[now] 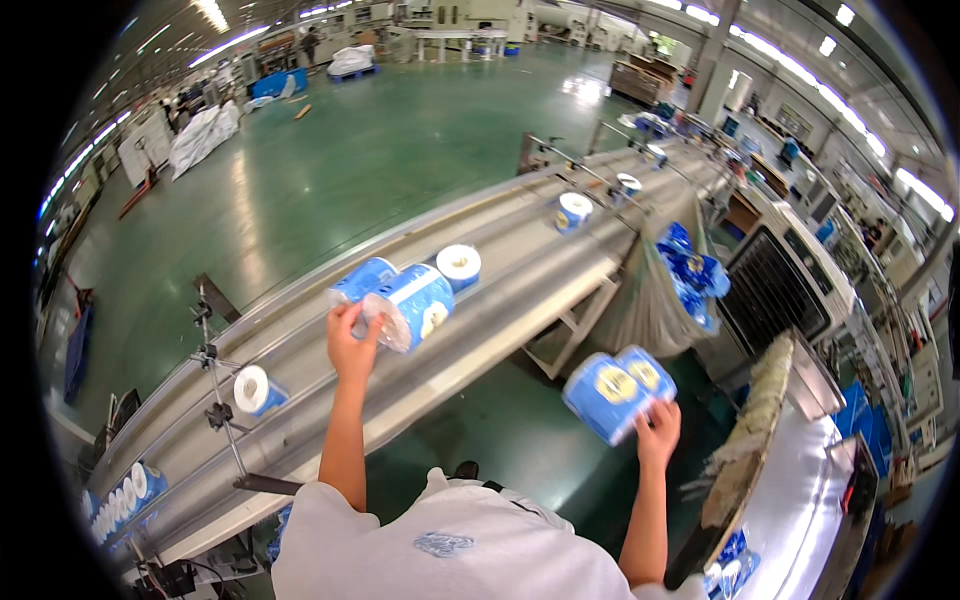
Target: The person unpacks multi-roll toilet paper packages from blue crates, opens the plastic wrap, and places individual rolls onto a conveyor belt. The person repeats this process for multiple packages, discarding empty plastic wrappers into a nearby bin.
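Observation:
My left hand (354, 342) reaches over the conveyor belt, its fingers closed on the clear-film end of a blue-wrapped toilet paper roll (425, 300). Right behind it lies another blue-wrapped roll (366, 278), close to my fingertips; whether I also touch it, I cannot tell. Beside them a roll (459, 263) stands on end, its white top and core hole showing. Off the belt on the right, my right hand (657, 436) grips a two-roll pack of toilet paper (606, 392) by its lower corner. This pack hangs tilted above the floor, slightly blurred.
The long conveyor (510, 300) runs from lower left to upper right, carrying more rolls, such as one roll (575, 211) farther up. A metal guide bracket (222, 405) crosses it. At right are a bag of blue wrappers (690, 268), a dark-grilled machine (775, 285) and a metal chute (775, 500).

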The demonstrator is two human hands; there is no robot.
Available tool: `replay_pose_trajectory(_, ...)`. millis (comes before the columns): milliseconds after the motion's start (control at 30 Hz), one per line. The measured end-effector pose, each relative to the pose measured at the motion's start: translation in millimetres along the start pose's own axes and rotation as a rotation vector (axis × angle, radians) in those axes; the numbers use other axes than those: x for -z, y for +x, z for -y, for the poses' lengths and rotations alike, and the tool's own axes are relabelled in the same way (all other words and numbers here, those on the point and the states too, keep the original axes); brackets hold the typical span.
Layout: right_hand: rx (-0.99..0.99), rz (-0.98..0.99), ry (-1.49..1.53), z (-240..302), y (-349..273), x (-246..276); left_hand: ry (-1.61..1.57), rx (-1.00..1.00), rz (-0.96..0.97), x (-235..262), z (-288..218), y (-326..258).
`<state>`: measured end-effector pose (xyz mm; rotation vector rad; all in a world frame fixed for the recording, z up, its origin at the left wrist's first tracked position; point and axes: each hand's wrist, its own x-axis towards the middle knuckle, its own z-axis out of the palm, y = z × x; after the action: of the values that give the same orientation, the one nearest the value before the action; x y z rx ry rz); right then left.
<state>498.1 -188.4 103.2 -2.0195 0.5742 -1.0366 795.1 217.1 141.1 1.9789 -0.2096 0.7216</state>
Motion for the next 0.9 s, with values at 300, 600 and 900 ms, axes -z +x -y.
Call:
replay_pose_trajectory(300,0.291,0.375,-0.130,158.3,192.8,-398.5,0.688,0.343,-0.108,52.5,115.7,127.6)
replay_pose_trajectory(600,0.448,0.771,-0.754,191.3,156.1,-601.8,0.861,0.435,0.078,14.1,126.7,168.4)
replay_pose_trajectory(900,0.410,0.662,-0.314,205.9,168.5,-564.2,0.582,0.248,-0.268,72.5,90.9,146.3)
